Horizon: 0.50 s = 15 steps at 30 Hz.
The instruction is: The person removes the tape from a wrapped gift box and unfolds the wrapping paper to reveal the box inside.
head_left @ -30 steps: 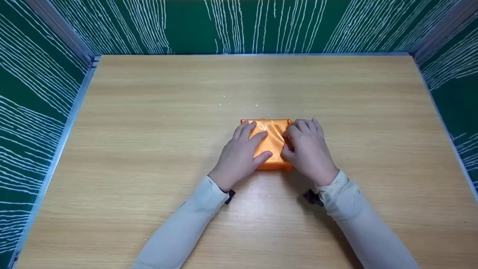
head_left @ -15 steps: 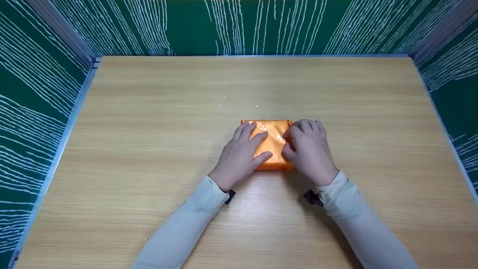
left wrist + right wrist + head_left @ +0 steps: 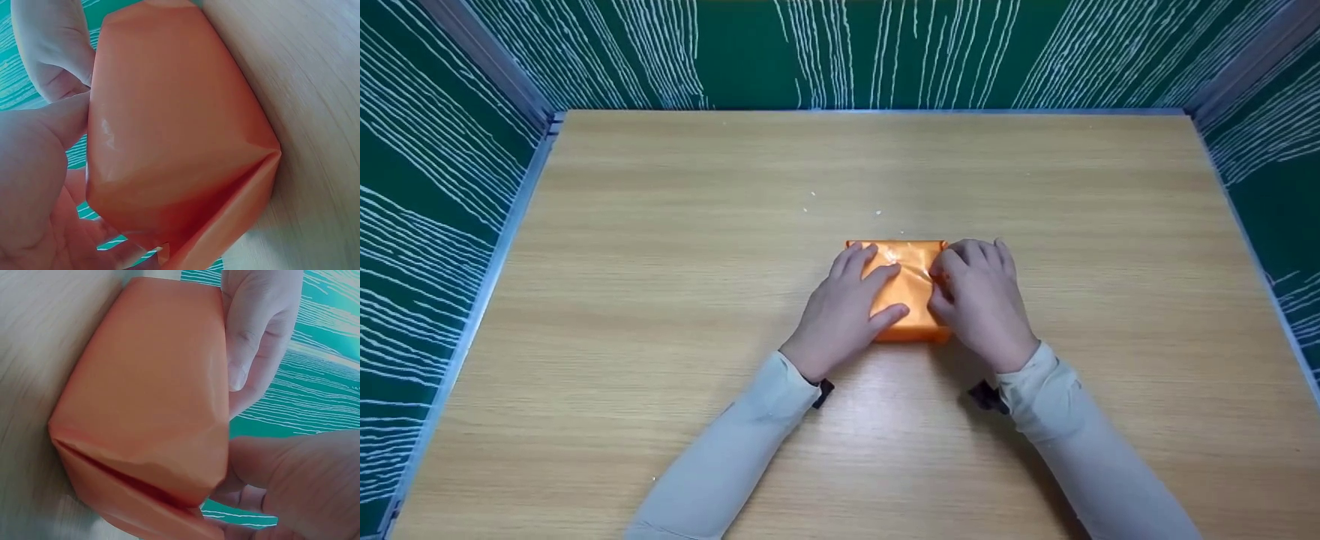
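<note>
A box-shaped package in shiny orange wrapping (image 3: 913, 300) lies flat on the table. My left hand (image 3: 840, 322) rests on its left part, fingers and thumb spread over the top. On the right edge, my right hand (image 3: 981, 304) has curled fingers and thumb pinching the wrapping. The left wrist view shows the near side of the package (image 3: 169, 101) smooth, with a folded flap (image 3: 236, 208) slanting at its left end. In the right wrist view, a similar folded flap (image 3: 124, 495) shows at the right end, beside my right fingers (image 3: 253, 458).
The wooden table (image 3: 660, 225) has blue-taped edges and green walls with white streaks (image 3: 742, 52) on its far, left and right sides. Several tiny white scraps (image 3: 878, 212) lie beyond the package. Each wrist has a dark device (image 3: 988, 397) below the sleeve.
The package and both hands stay nearly in place. The creases on top of the wrapping near the right fingers have shifted slightly and look smoother.
</note>
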Tool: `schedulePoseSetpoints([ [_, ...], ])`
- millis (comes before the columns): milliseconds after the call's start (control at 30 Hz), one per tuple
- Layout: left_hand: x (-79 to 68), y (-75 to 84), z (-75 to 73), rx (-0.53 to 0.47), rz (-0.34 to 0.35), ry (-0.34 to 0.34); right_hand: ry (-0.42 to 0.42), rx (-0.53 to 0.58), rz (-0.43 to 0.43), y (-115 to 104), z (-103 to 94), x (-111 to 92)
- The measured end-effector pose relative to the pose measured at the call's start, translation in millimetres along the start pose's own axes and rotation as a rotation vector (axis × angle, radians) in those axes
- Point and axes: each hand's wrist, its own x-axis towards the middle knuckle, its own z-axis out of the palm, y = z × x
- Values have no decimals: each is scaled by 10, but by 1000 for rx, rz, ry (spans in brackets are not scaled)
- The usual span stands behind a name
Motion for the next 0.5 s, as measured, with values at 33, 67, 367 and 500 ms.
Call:
schedulePoseSetpoints([
  [33, 2, 1, 0, -2, 2, 1, -2, -1, 4, 0, -1, 0],
  [67, 4, 0, 1, -5, 8, 7, 5, -2, -2, 2, 1, -3],
  [367, 1, -2, 7, 10, 14, 0, -7, -31, 5, -9, 25, 0],
  [500, -2, 3, -1, 20, -4, -14, -13, -47, -11, -15, 9, 4],
])
